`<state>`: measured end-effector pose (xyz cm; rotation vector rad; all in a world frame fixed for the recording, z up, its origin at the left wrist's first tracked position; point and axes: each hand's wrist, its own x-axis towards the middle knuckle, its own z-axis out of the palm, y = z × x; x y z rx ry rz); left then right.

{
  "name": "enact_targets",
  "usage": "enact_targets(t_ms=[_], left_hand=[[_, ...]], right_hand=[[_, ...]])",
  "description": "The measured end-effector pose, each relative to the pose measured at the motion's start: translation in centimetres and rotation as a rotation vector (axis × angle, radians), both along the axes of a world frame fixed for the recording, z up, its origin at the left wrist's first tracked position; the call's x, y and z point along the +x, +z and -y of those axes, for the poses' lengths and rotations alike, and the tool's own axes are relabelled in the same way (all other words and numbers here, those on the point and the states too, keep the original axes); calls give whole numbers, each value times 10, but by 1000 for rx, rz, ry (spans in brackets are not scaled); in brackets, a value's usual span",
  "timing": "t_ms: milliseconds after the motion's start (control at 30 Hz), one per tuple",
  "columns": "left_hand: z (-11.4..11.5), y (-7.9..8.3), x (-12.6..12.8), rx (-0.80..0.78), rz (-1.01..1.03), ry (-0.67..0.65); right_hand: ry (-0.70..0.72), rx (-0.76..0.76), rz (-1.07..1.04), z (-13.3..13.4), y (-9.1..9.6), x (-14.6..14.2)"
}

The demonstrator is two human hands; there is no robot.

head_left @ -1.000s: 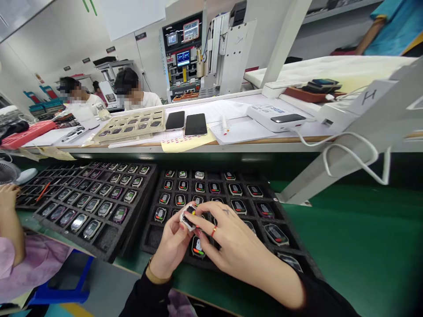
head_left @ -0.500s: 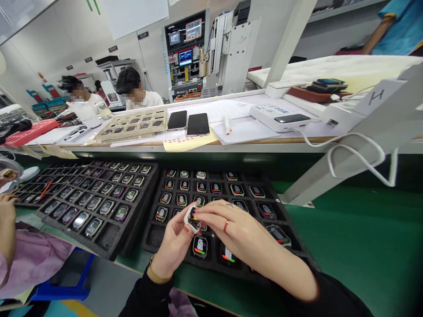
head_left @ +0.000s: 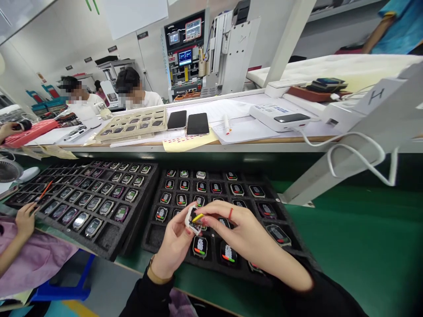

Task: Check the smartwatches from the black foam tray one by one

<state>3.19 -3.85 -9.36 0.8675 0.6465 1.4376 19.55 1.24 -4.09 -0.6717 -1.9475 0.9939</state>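
The left hand (head_left: 173, 244) holds a small white smartwatch body (head_left: 191, 219) up over the black foam tray (head_left: 150, 240), its fingers clamped on the sides. The right hand (head_left: 243, 233) pinches a thin yellow tab (head_left: 198, 217) at the watch, thumb and first finger tight together. It looks like the tab is being peeled or pushed at the watch. Next, the fingers need a slow, gentle pull. Just below the fingers, lit watches (head_left: 200, 246) sit in the tray's holes.

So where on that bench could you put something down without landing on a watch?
Bare green mat lies right of the near tray, below the slanted white post. Both black trays are packed, and the hands cover the near tray's front.
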Motion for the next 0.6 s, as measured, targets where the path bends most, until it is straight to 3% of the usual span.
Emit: enact_targets(t_ms=[200, 300, 400, 600], left_hand=[[-1, -5, 0, 21, -26, -10], [-1, -8, -1, 37, -39, 14], [-1, -10, -3, 58, -84, 18], [1, -14, -5, 62, -184, 24]], right_hand=[[65, -558, -279, 3, -3, -7], [6, -667, -362, 5, -9, -14], [-87, -594, -431, 8, -17, -20], [-244, -161, -422, 14, -33, -25]])
